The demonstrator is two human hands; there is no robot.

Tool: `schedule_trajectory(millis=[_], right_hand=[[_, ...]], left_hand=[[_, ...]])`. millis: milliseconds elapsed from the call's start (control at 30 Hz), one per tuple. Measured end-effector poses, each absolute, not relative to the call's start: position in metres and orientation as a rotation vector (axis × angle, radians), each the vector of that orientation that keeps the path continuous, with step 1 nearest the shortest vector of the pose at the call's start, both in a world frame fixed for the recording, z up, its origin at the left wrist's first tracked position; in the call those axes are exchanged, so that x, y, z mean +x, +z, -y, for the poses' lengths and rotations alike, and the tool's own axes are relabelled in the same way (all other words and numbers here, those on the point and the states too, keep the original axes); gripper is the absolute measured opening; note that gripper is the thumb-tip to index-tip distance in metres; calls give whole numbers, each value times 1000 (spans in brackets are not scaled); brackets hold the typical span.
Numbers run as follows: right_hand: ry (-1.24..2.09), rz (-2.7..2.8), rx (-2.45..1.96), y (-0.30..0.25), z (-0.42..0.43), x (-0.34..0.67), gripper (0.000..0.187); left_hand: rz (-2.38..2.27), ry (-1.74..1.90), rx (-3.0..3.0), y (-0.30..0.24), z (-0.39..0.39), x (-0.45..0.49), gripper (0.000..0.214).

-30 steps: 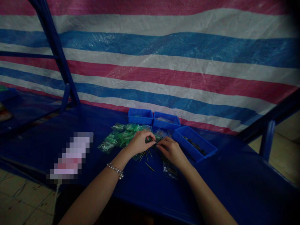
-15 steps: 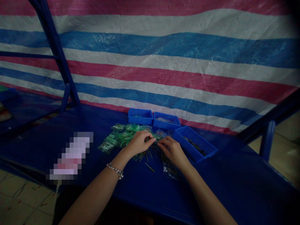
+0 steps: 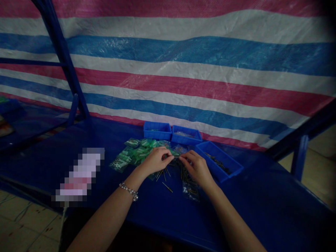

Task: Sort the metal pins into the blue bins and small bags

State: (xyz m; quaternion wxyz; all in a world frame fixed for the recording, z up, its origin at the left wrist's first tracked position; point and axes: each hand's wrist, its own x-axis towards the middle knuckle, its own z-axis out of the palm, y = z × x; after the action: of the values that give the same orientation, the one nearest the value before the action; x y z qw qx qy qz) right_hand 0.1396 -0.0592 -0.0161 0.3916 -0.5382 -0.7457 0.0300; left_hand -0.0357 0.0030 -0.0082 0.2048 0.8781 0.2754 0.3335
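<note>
A thin metal rod (image 3: 176,156) spans the gap between my two hands. My left hand (image 3: 156,160) pinches its left end between thumb and fingertips. The other end sits in the fingertips of my right hand (image 3: 194,166). Under and beside my left hand lies a pile of green parts in clear plastic bags (image 3: 140,154). Several loose thin metal rods (image 3: 163,173) fan out just below that hand, with a single rod (image 3: 167,187) apart from them. A clear bag of dark rods (image 3: 190,189) rests below my right hand, which partly hides more rods.
At the back stand two small blue bins (image 3: 157,134) (image 3: 186,139); a longer blue bin (image 3: 210,154) with dark rods is to the right. A blurred-out pinkish object (image 3: 82,171) lies left on the blue table (image 3: 112,196). Striped sheeting (image 3: 168,84) hangs behind, between blue frame posts.
My right hand has shifted slightly to the right, away from the left, so more of the rod shows between them. My left hand is nearly still.
</note>
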Motion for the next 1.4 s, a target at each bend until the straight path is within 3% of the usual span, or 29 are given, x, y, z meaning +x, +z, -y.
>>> schedule_trajectory(millis=[600,1033,1400], right_hand=[[53,1933,-1413,-18,59,141,19],[189,2094,-1484,-22,62,129,23],[76,1903,-1346,-12,62,136,24]], left_hand=[[-788,898,2456,-7,-4,-37,13],[-764,938,2461,-6,-4,-37,20],[-767,826,2498,-7,-3,-37,31]])
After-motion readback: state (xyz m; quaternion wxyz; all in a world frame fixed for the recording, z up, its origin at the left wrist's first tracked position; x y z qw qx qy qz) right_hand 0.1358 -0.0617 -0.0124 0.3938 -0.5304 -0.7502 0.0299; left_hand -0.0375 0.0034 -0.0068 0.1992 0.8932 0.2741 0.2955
